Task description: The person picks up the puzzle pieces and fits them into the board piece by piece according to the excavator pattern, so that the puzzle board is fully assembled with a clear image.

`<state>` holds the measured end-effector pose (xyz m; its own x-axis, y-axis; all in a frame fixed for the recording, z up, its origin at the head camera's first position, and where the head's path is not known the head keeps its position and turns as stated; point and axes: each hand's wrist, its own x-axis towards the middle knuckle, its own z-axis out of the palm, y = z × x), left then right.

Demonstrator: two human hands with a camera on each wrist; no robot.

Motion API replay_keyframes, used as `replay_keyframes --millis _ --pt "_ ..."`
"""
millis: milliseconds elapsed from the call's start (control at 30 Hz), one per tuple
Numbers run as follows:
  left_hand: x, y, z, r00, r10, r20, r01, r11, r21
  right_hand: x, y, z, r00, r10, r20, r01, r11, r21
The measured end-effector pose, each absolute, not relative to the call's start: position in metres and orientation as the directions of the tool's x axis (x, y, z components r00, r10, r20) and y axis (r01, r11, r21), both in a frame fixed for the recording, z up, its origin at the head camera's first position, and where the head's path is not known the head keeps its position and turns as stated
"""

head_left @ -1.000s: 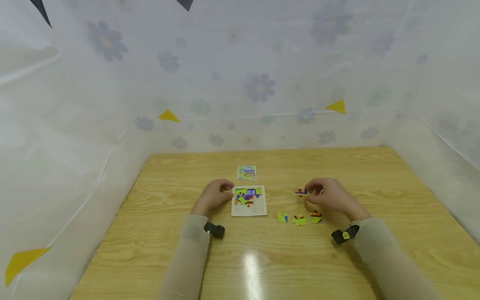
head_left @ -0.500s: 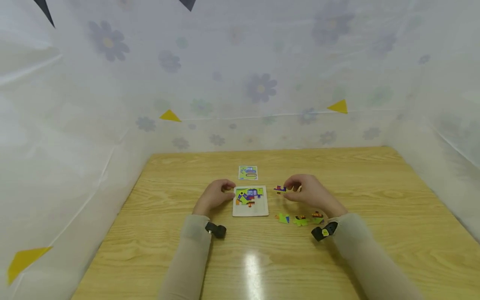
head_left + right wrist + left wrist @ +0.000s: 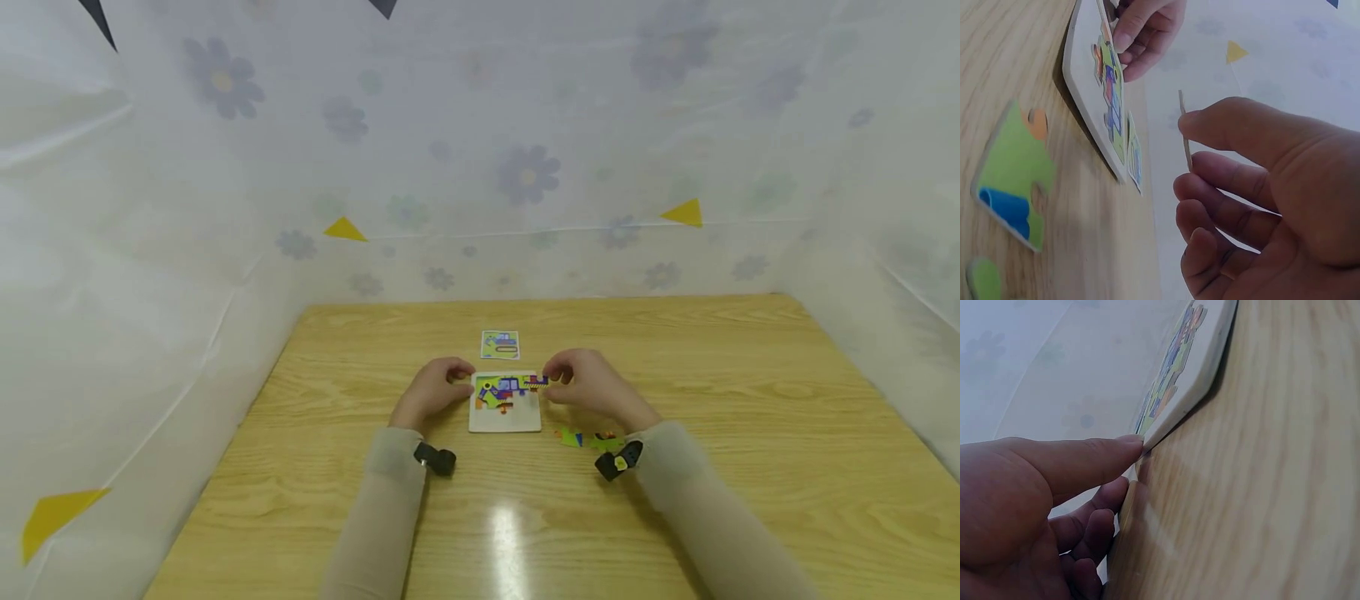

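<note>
A square puzzle board (image 3: 506, 423) with a pale frame lies on the table, its upper part filled with pieces of a digger picture. My left hand (image 3: 437, 390) holds the board's left edge near the far corner, the thumb (image 3: 1094, 464) against the rim. A puzzle piece (image 3: 536, 382) in purple, red and striped colours is pinched between the thumb and index finger of my right hand (image 3: 596, 387). The piece is over the board's right side in the head view; the right wrist view shows it edge-on, raised clear of the board.
Loose green puzzle pieces (image 3: 572, 437) lie right of the board, partly hidden by the right wrist. A small picture card (image 3: 500, 344) lies just beyond the board. Flower-patterned sheeting (image 3: 528, 175) closes the table's back and sides.
My right hand has carried the pinched puzzle piece leftward, from above the loose pieces to the board's right side. My left hand has stayed at the board's left edge.
</note>
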<state>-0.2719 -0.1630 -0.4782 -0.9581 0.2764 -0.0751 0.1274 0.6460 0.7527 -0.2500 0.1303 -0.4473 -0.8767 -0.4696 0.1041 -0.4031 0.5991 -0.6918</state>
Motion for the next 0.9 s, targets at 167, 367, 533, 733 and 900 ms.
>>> replay_keyframes --millis 167,367,533,733,900 --pt "-0.273 -0.164 -0.479 -0.957 0.280 -0.078 0.129 0.651 0.748 -0.252 0.119 -0.449 -0.880 -0.470 0.068 -0.382 0.615 -0.690" --pt "-0.274 -0.163 -0.480 -0.960 0.268 -0.083 0.119 0.656 0.745 -0.255 0.108 -0.455 -0.894 -0.448 -0.014 -0.307 0.635 -0.709" --pt "-0.273 -0.162 -0.481 -0.958 0.275 -0.081 0.123 0.649 0.751 -0.254 0.103 -0.463 -0.906 -0.419 -0.061 -0.254 0.654 -0.713" --pt "-0.274 -0.162 -0.482 -0.959 0.273 -0.073 0.128 0.651 0.748 -0.253 0.099 -0.468 -0.901 -0.434 -0.010 -0.308 0.654 -0.691" --pt "-0.274 -0.164 -0.482 -0.961 0.262 -0.084 0.113 0.654 0.748 -0.256 0.097 -0.471 -0.900 -0.436 -0.011 -0.318 0.674 -0.667"
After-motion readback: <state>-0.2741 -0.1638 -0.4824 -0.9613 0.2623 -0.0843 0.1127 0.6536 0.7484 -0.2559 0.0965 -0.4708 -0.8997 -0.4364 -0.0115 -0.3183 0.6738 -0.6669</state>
